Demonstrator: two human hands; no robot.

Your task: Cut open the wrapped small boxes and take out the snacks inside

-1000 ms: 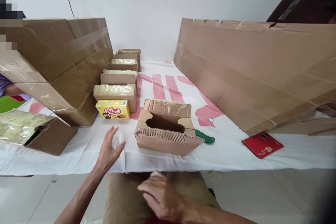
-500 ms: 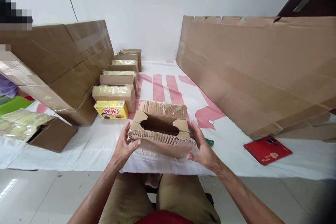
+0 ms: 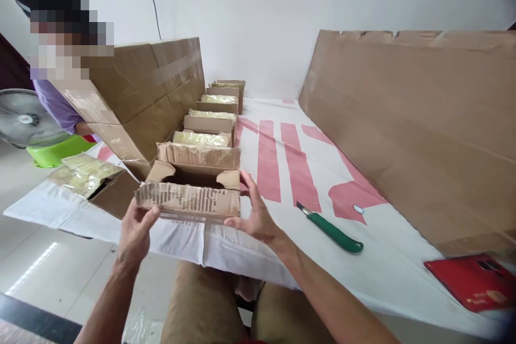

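You hold the small open brown corrugated cardboard box (image 3: 192, 185) with both hands, at the near edge of the white table cover with red stripes (image 3: 290, 172). Your left hand (image 3: 135, 231) clamps the box's near-left corner, fingers curled under the torn front flap. Your right hand (image 3: 253, 215) clamps its right end, thumb up along the side wall, fingers under the front edge. Top flaps stand open; the inside is dark, contents not readable.

Directly behind that box runs a row of taped small cardboard boxes (image 3: 213, 113), lined up away from you. Left of the box sits a big taped brown carton (image 3: 149, 91), tilted, and nearer you another open small carton with yellowish plastic bags (image 3: 86, 174) on top. Right of the box, well apart, lies a green-handled utility knife (image 3: 330, 228) on the cover. Further right, a flat red phone-like slab (image 3: 473, 279) lies at the cover's edge. A large flattened cardboard sheet (image 3: 423, 129) leans behind the knife. Behind the big carton, a person in a purple sleeve (image 3: 56, 107), a green basin (image 3: 56, 151) and a fan (image 3: 24, 118).
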